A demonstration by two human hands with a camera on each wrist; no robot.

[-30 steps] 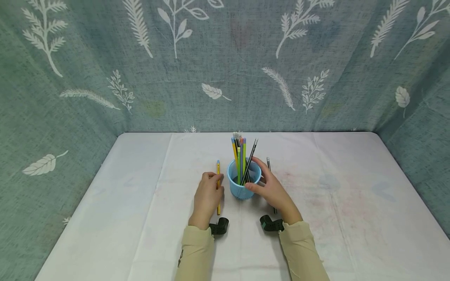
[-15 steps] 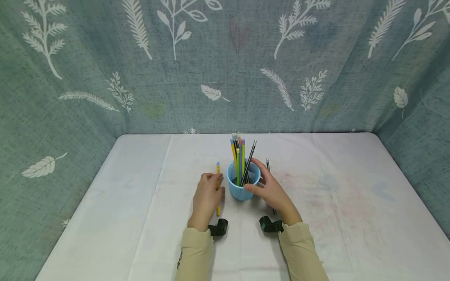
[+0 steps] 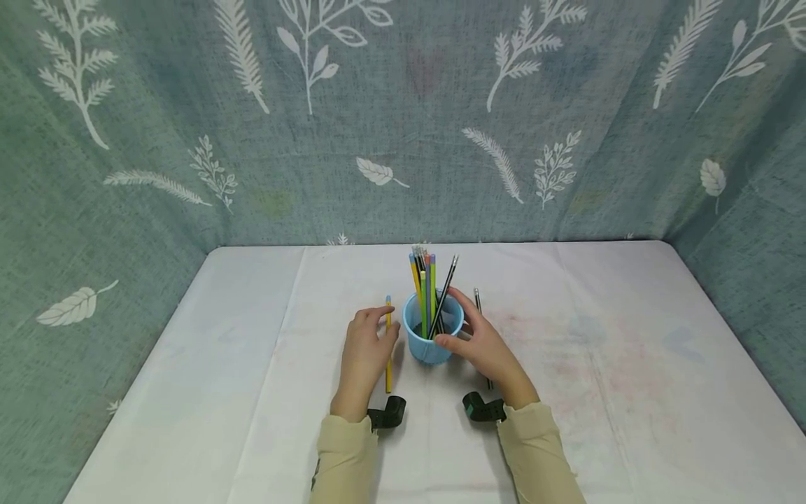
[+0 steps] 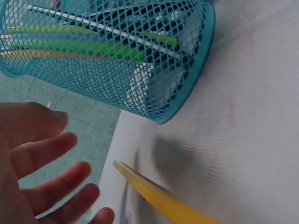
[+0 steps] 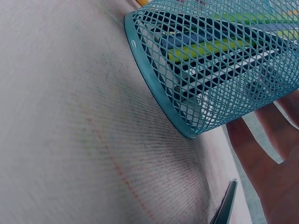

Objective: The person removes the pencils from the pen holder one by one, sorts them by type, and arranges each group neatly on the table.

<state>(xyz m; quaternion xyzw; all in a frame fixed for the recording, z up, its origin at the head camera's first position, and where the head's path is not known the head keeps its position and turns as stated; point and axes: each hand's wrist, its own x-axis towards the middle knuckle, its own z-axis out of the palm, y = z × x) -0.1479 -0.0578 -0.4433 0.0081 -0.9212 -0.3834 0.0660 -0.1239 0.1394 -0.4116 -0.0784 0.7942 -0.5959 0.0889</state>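
The right hand point(image 3: 486, 350) curls round a blue mesh cup point(image 3: 428, 355) of pencils point(image 3: 423, 308), while the left hand point(image 3: 365, 353), fingers apart and holding nothing, is near a yellow pencil point(image 3: 388, 378) on the white table point(image 3: 630, 406), probably light, stiff and best pinched mid-length.

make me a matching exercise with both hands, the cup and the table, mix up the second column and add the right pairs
Column one
1. left hand
2. mesh cup
3. table
4. right hand

Column two
A. covered in white
B. curved round the cup's side
C. next to a lying yellow pencil, not gripping it
D. light blue, with pencils standing inside

Right pairs: 1-C, 2-D, 3-A, 4-B
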